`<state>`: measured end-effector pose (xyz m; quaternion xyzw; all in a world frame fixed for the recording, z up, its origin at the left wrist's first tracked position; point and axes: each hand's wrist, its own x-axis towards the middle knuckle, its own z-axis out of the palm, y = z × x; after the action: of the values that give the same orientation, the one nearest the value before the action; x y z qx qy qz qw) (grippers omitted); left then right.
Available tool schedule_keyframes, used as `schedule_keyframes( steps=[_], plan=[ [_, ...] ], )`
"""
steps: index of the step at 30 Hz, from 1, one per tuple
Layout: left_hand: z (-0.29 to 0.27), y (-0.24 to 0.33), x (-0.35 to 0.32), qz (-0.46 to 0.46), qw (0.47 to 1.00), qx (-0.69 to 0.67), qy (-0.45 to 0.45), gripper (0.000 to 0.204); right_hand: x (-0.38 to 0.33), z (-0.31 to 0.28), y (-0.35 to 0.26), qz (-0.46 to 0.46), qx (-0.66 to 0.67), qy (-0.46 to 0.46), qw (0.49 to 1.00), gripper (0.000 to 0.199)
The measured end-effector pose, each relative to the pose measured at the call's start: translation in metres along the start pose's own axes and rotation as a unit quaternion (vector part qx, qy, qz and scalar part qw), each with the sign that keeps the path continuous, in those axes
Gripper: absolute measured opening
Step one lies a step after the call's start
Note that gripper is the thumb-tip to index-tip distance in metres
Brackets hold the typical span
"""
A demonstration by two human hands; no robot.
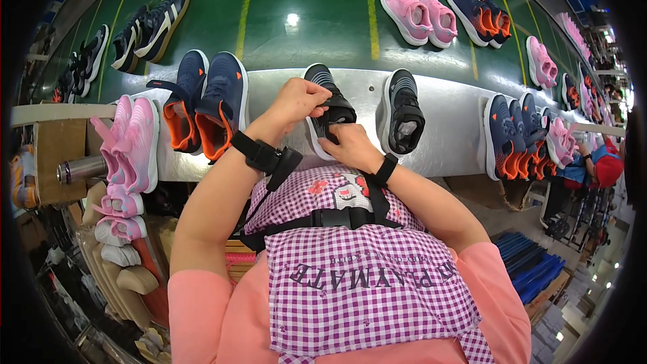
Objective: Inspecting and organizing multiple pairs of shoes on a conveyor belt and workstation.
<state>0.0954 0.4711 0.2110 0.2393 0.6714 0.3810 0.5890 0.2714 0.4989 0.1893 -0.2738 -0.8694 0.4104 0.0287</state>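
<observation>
Checked purple cloth of an apron [364,283] fills the near view, crossed by a black strap [323,219]. Just past it both hands meet on a black shoe [328,109] lying at the near edge of a steel bench [451,121]. Left hand [296,101] comes over the top, fingers bent and pinching the shoe's upper near the opening. Right hand [350,147] sits under and beside it, fingers curled against the shoe's lower part. Both wrists wear black bands. Its mate [403,111] lies just to the right, apart from the hands. To the left stand navy shoes [205,104] with orange lining, then pink shoes [131,141] at the bench end. Farther off, on the green belt [303,20], lie pink shoes [418,15] and more dark pairs.
</observation>
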Motion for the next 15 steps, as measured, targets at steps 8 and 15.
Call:
schedule_keyframes(
  steps=[8, 15],
  plan=[
    [-0.009, 0.006, -0.005, -0.038, 0.996, 0.083, -0.009, 0.016, -0.004, -0.001, 0.004, 0.013, 0.029, 0.016, 0.999, 0.034],
    [-0.006, -0.015, -0.003, -0.047, 0.998, 0.019, -0.041, 0.016, -0.005, -0.001, 0.013, 0.044, 0.083, 0.026, 0.995, 0.036]
  ],
)
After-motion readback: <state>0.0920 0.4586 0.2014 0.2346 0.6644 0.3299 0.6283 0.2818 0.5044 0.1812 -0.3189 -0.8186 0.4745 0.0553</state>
